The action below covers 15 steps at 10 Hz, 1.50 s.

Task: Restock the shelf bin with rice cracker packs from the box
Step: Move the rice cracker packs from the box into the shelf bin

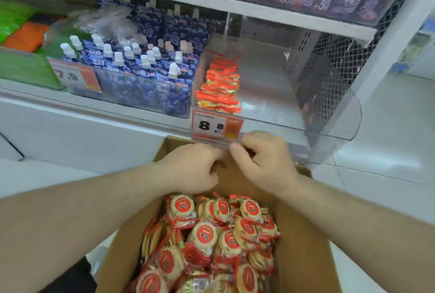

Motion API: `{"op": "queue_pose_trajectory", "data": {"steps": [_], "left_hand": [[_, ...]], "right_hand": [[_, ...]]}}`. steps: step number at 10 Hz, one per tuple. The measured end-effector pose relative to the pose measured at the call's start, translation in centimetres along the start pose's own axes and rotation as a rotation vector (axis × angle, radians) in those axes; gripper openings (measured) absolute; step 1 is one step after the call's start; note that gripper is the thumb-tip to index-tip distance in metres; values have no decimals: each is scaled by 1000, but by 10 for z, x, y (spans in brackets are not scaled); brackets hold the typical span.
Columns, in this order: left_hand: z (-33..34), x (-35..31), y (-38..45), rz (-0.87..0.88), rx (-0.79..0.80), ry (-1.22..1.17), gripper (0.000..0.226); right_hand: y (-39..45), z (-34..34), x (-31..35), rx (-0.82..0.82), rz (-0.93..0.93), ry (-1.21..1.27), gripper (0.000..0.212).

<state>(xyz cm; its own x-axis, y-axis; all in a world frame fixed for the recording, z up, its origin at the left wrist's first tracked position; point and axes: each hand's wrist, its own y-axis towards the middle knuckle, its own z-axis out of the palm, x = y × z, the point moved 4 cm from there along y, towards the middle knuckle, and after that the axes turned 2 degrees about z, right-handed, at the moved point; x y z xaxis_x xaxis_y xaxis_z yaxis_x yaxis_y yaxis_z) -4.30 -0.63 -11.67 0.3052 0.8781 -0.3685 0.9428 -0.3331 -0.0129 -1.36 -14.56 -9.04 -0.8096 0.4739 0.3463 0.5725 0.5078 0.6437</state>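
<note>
I see a white shop shelf point(98, 109) with a clear plastic bin point(329, 114) near its right end; a short row of red and gold rice cracker packs point(220, 85) stands along the bin's left wall. Below, the open brown cardboard box point(303, 234) holds many packs point(211, 241). My left hand point(195, 168) and right hand point(263, 163) hover at the box's far edge, fingers curled, and I cannot tell whether either grip holds anything. The packs look light, crinkly and breakable; I would pinch several by their edges.
</note>
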Motion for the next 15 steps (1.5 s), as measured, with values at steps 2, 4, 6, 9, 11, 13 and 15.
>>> {"op": "queue_pose_trajectory", "data": {"steps": [2,4,6,9,11,13,15], "left_hand": [[40,16,3,-197,100,-245,21],[78,12,9,-131,336,-210,29],[79,20,13,-158,431,-199,32],[82,21,2,-174,545,-205,35],[80,30,-6,-262,572,-243,25],[83,11,-19,-493,659,-653,21],[65,-8,-14,-445,356,-1133,43]], "right_hand": [[-84,99,-104,964,719,-251,25],[-157,144,-136,1304,931,-205,67],[-201,164,-140,1205,1058,-180,84],[-205,150,-130,1063,1084,-83,93],[-175,124,-104,792,1254,-18,57],[-107,78,-39,498,1255,323,42],[-74,40,1,398,1305,852,27]]}}
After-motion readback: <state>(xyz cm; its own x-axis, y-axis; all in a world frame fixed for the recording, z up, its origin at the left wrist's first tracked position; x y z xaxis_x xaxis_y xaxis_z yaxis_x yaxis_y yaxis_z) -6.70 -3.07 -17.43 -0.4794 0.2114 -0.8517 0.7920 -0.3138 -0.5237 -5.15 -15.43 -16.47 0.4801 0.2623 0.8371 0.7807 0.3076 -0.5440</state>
